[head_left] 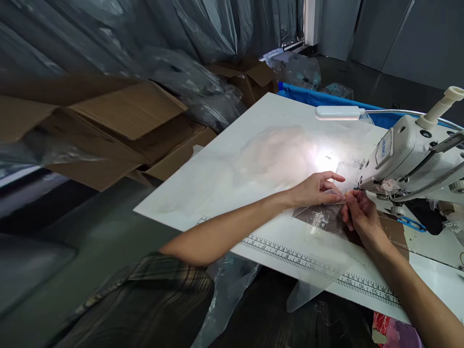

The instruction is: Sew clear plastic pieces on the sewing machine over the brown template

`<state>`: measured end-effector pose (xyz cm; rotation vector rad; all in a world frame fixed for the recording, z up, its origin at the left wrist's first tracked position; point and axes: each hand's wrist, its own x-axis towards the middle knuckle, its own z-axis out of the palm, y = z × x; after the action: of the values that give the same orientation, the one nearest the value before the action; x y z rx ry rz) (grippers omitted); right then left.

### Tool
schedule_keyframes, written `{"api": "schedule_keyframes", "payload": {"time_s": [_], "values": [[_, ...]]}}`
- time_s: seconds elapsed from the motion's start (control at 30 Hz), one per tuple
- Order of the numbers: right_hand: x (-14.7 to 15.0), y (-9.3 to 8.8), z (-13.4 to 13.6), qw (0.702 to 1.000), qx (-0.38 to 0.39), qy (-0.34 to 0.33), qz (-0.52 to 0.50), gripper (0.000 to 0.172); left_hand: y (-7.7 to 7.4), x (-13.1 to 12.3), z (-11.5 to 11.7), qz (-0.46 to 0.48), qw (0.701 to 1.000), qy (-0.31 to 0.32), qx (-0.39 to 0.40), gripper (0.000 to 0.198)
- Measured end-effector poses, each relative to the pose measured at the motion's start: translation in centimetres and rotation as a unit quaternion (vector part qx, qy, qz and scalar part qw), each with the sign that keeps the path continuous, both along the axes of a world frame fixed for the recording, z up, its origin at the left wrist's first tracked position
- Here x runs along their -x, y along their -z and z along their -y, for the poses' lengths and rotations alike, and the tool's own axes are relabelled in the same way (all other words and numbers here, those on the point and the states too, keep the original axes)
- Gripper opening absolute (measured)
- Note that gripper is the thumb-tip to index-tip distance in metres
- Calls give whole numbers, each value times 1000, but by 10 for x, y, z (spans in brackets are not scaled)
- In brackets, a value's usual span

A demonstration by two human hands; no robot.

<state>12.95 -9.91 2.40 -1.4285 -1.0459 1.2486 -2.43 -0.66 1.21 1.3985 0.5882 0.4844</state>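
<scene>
My left hand is closed in a pinch on the edge of a thin, clear plastic sheet. Right beside it, my right hand pinches the same sheet, its thumb and forefinger meeting the left fingertips. Both hands are just in front of the needle area of a white sewing machine. The sheet spreads over the white table, and another translucent piece hangs past the front edge. My fingers partly hide the pinched edge and the presser foot.
A white lamp on a bendy metal neck lights the work spot. A printed ruler scale runs along the table's front edge. Open cardboard boxes and plastic bags stand at the left. A blue tweezers-like tool lies beside the machine.
</scene>
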Motion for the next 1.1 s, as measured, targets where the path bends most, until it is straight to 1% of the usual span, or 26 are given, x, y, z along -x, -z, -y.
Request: {"api": "schedule_keyframes", "payload": {"time_s": [0.1,0.2,0.3,0.37,0.43,0.5,0.57,0.67,0.77,0.83,0.9,1.0,1.1], "values": [[1,0,0,1000,-2,24,-15,59,-1,0,0,0,1000,2,1,58],[-2,-4,0,999,4,35,-8,50,-1,0,1,4,1000,2,2,57],[-8,-9,1,998,42,2,41,42,-1,0,2,10,1000,0,0,55],[-12,-12,2,993,78,-30,84,43,0,0,2,11,1000,-1,-5,55],[-14,-13,2,988,92,-46,118,42,-1,0,2,6,1000,-6,-16,57],[-15,-14,3,987,71,-50,135,38,-1,0,3,-3,999,-14,-30,60],[-14,-13,3,988,34,-51,142,38,-1,0,3,-7,999,-19,-38,61],[-12,-12,5,985,-18,-47,163,43,0,-1,3,0,999,-7,-38,61],[-11,-9,6,975,-64,-38,209,43,2,-1,3,7,999,4,-38,58],[-12,-6,6,971,-76,-35,222,43,2,-1,3,9,999,8,-35,57],[-11,-4,6,977,-63,-31,203,45,1,0,3,11,999,14,-27,56],[-9,-1,4,989,-25,-18,142,49,-1,-1,5,9,1000,19,-12,54],[-6,0,1,997,2,9,80,54,-1,-3,7,5,1000,-10,-11,53]]}}
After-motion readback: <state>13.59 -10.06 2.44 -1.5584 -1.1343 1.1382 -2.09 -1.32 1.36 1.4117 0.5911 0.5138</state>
